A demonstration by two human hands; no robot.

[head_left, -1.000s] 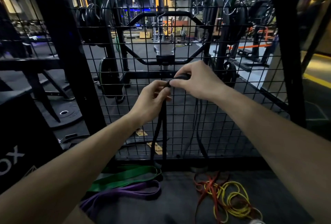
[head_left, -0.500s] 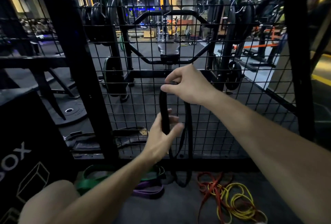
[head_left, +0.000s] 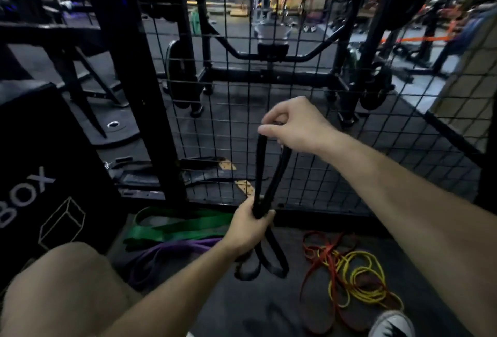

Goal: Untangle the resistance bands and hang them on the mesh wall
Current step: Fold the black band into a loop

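A black resistance band (head_left: 265, 175) hangs doubled in front of the black mesh wall (head_left: 336, 164). My right hand (head_left: 293, 126) pinches its top end at mid-frame. Lower down, my left hand (head_left: 248, 226) grips the gathered strands, and the band's loops dangle below that hand to the floor. On the floor lie a green band (head_left: 180, 226) and a purple band (head_left: 166, 253) at the left. A tangled heap of red and yellow bands (head_left: 352, 274) lies at the right.
A black box with white lettering (head_left: 45, 196) stands at the left beside a thick black post (head_left: 134, 86). My knee (head_left: 64, 291) fills the lower left and my shoe (head_left: 391, 324) shows at the bottom right. Gym racks and weight plates stand behind the mesh.
My left hand slid down the black band from near the right hand to well below it, drawing the strands straight. The view tilted downward toward the floor.
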